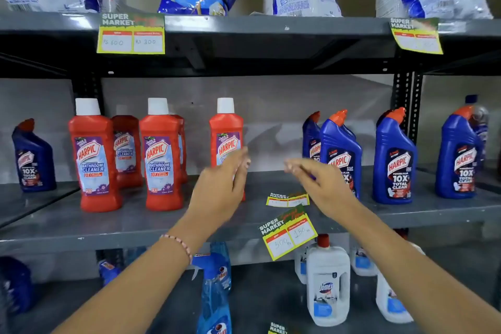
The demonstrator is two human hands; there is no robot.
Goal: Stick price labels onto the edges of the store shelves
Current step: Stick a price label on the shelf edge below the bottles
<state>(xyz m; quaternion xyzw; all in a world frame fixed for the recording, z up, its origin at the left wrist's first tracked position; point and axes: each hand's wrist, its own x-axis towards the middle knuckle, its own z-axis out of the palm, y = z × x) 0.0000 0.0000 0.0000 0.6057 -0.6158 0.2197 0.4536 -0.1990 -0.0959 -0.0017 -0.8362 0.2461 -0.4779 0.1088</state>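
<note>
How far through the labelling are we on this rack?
Done: the top shelf edge carries two price labels, one at left and one at right. The middle shelf edge holds a tilted label, which may need straightening. In hand: nothing; the left hand and right hand hover empty above a loose label lying on the middle shelf. Left: sticking that loose one. A further label shows at the bottom.
</note>
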